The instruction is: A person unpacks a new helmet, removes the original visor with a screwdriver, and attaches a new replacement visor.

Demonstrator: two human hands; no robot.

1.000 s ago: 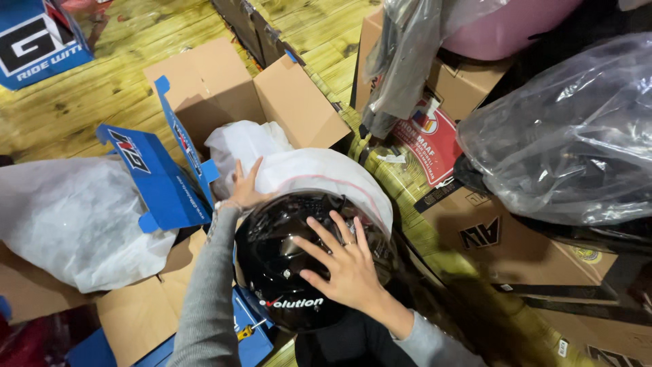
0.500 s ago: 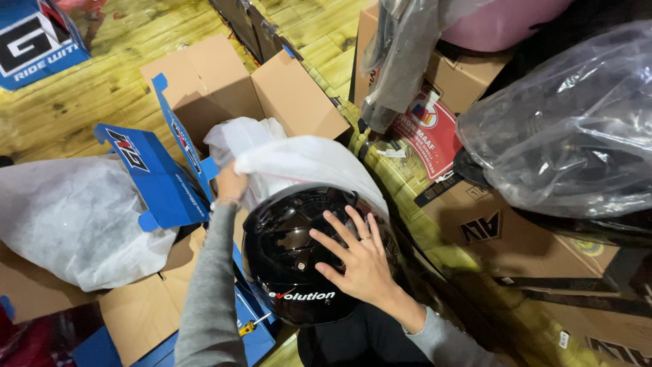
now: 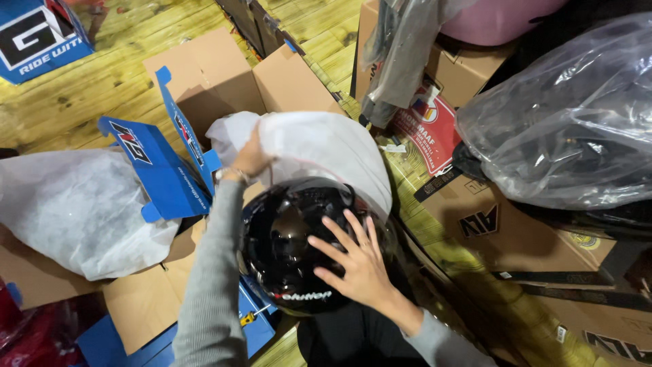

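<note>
A glossy black helmet (image 3: 288,248) rests in front of me, half covered at its far side by a white fabric bag (image 3: 319,146). My right hand (image 3: 356,261) lies flat on the helmet's right side with its fingers spread. My left hand (image 3: 251,158) grips the edge of the white bag at the helmet's far left and lifts it. Grey sleeves cover both arms.
An open blue-and-brown cardboard box (image 3: 204,81) stands behind the helmet. A crumpled white bag (image 3: 75,204) lies at the left. At the right, a clear plastic bag (image 3: 570,115) with a dark helmet inside sits on flattened cardboard boxes (image 3: 516,238). The floor is wooden planks (image 3: 81,95).
My left hand has pulled the white bag further up and back off the helmet, baring more of the black shell. My right hand stays pressed on the helmet.
</note>
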